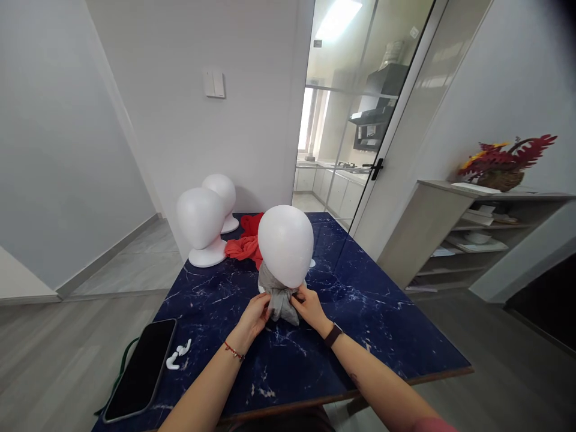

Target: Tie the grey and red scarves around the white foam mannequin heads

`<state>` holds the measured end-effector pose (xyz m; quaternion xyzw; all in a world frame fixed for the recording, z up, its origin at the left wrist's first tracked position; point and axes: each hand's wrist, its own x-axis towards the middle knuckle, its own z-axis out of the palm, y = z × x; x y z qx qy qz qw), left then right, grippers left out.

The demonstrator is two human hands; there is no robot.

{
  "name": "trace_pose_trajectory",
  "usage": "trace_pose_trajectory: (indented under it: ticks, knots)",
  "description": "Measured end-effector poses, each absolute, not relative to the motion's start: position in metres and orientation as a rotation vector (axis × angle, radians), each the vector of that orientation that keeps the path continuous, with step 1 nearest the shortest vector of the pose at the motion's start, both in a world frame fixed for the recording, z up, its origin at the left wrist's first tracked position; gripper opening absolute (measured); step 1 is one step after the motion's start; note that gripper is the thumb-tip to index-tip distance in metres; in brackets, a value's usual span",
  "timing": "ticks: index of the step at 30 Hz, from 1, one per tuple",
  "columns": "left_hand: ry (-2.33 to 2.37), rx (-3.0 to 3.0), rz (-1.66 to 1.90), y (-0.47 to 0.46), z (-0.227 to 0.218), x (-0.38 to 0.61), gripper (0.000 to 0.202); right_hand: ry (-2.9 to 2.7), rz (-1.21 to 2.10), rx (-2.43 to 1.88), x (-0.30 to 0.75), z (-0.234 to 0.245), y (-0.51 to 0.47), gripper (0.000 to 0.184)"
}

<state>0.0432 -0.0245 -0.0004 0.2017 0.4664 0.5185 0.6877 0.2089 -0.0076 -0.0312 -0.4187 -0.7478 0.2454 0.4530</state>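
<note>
A white foam mannequin head (285,243) stands upright on the dark blue marbled table (351,324). Round its neck lies a grey scarf (281,305), gathered at the front with a short end hanging down. My left hand (255,315) pinches the scarf's left side just below the head. On the other side my right hand (312,306) has its fingers closed on the scarf's fabric. The neck and most of the base are hidden behind the scarf and head.
Two more white mannequin heads (201,219) stand at the back left, beside a crumpled red cloth (245,247). Near the left edge lie a black phone (143,369) and white earbuds (177,354). A glass door (346,114) and a shelf (477,228) are beyond the table.
</note>
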Motion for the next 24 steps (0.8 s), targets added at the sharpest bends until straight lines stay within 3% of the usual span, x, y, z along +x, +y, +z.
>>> trace_pose_trajectory:
  ticks: [7,14,24]
  knots:
    - [1.028,0.424,1.282,-0.022,-0.004,0.038,0.008,-1.874,0.532,-1.045,0.217,-0.022,-0.007,0.018]
    - [1.086,0.361,1.338,-0.022,-0.006,0.032,0.004,-1.889,0.308,-1.075,0.234,-0.015,-0.003,0.006]
    - [1.198,0.278,1.393,-0.024,0.000,0.022,0.005,-1.236,0.695,-1.096,0.244,-0.010,0.003,0.010]
